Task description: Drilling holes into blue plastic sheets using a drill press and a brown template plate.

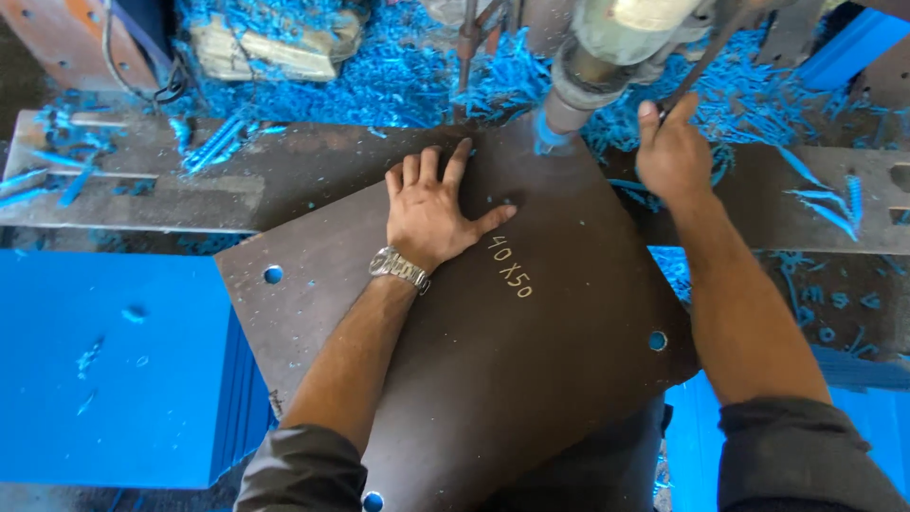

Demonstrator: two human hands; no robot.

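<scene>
A dark plate [493,360] lies tilted across the middle of the view, on a grey bench [142,190], its far corner under a drill [607,52] at 12 o'clock. Three holes show near its corners, at 9, 3 and 6 o'clock, with blue beneath each. Chalk marks (pale, handwritten) sit near the plate's centre.

The left hand [431,213] lies flat on the plate, fingers spread and pointing toward 12 o'clock, thumb out toward 3; a metal watch [398,268] circles the wrist. The right hand [671,152] is at 1 o'clock, just off the plate's far edge, fingers curled around a thin lever [706,52] that runs up beside the drill. The drill tip meets the plate in a blue blur between the two hands.

Blue shavings [398,81] heap behind the bench from 11 to 2 o'clock. A blue stack [104,370] sits at 8 o'clock, just beside the plate.
</scene>
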